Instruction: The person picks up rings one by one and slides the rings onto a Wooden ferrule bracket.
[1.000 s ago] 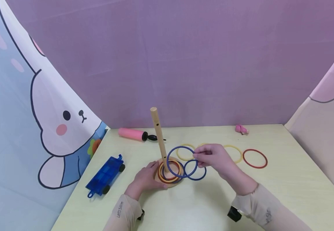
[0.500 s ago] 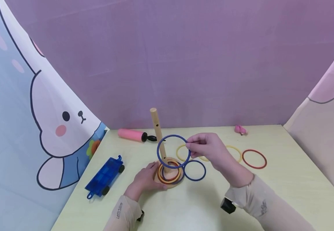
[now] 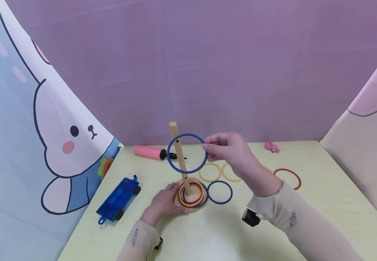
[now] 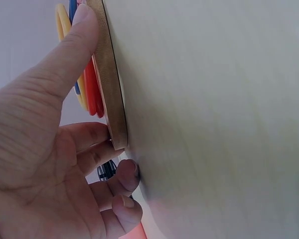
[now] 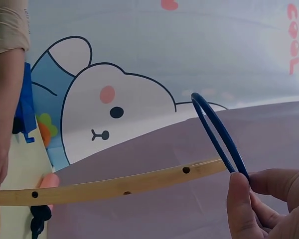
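My right hand [image 3: 229,150] pinches a blue ring [image 5: 228,137] by its edge, thumb against fingers. The ring hangs at the upper part of an upright wooden post [image 3: 181,157]; in the right wrist view it is seen nearly edge-on by the post's top end. Low down, my left hand [image 3: 164,201] grips the round wooden base [image 4: 109,84], thumb on top and fingers at its edge. Several red, yellow and blue rings lie round the foot of the post, among them red rings [image 4: 91,89] in the left wrist view.
Right of the base lie a loose blue ring [image 3: 220,203], yellow rings [image 3: 209,181] and a red ring [image 3: 287,169]; my right arm partly covers some. A pink pump [image 3: 147,152] lies behind, a blue toy cart [image 3: 118,199] at left, a small pink toy [image 3: 271,146] at back right.
My right hand has lifted the blue ring up and to the left, from low beside the base to the upper part of the post. The left hand has stayed on the base.
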`<state>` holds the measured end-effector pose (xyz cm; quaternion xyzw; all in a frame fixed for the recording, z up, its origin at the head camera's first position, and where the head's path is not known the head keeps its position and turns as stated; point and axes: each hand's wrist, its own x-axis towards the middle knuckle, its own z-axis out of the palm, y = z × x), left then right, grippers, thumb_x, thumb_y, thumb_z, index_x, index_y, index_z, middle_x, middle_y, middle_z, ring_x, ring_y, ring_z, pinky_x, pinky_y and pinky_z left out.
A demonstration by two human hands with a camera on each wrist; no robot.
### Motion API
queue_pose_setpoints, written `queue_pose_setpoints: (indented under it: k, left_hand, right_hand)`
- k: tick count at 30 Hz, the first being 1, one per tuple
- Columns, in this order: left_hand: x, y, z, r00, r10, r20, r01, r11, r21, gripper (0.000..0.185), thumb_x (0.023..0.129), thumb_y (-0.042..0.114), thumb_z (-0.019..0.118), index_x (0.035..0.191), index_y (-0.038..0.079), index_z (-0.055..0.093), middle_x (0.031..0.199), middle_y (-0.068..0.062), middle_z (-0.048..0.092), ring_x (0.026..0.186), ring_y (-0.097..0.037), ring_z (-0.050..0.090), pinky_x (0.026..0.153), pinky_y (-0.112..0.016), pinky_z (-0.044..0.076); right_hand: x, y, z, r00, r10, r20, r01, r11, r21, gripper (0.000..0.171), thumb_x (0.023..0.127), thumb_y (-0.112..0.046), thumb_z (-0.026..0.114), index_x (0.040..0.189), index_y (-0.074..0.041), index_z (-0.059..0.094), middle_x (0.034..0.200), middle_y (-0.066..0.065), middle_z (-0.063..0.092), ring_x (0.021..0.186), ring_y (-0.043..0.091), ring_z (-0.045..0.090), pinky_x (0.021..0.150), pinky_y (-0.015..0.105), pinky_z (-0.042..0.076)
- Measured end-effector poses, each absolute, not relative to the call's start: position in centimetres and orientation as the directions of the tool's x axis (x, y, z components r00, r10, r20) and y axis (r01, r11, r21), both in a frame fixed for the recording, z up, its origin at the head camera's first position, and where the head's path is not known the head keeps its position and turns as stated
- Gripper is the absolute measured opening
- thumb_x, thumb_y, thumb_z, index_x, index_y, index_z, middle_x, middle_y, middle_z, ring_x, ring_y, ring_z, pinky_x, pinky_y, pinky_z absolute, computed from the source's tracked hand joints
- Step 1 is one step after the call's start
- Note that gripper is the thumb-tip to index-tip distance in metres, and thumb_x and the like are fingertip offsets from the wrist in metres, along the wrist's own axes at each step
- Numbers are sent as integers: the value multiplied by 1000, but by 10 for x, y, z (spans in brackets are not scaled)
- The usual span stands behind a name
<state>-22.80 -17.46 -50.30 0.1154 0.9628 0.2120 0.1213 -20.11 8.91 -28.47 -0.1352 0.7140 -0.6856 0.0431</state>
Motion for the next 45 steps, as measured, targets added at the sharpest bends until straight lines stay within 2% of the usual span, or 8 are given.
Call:
queue_pose_setpoints:
  k: [7,20,31,38,45]
  left_hand:
    - [-227,-175,-503,-944,278,-179,178,884,433,114,63,62,83,153,12,33,153,-11,36,133,-40,41,105,-57,37]
    - [-225,-172,-503,-944,267,-196,155,880,449,114,63,63,82,153,13,33,153,-12,36,134,-40,40,105,-57,37]
    - [-227,-173,-500,-942,274,-191,164,878,449,113,64,63,82,153,13,33,154,-11,36,133,-40,41,105,-57,37]
    - [-227,-173,-499,-943,272,-189,167,883,439,114,63,63,82,153,13,32,154,-11,35,134,-40,40,105,-57,37]
    - [-227,-174,-497,-940,285,-186,181,882,436,114,64,63,81,153,13,32,154,-11,35,134,-40,40,105,-57,37]
  right_hand:
    - [-207,80,-269,-964,-225,140,-142,-10,-990,21,90,-7,69,106,7,66,90,14,69,71,20,67,73,35,59]
    - [-220,67,-259,-974,-168,155,-137,-114,-984,22,90,-4,69,107,9,65,86,12,67,66,17,67,71,32,59]
    - [-232,68,-274,-988,-139,75,-59,-116,-991,23,90,-4,68,109,10,64,86,12,67,65,15,66,69,29,59]
    - [-236,71,-295,-990,-140,-8,19,-77,-997,22,90,-6,69,108,6,66,93,15,68,69,17,67,71,31,59]
    - [-239,74,-319,-989,-143,-46,55,-64,-996,22,92,-4,67,110,8,65,91,14,68,68,16,66,70,30,59]
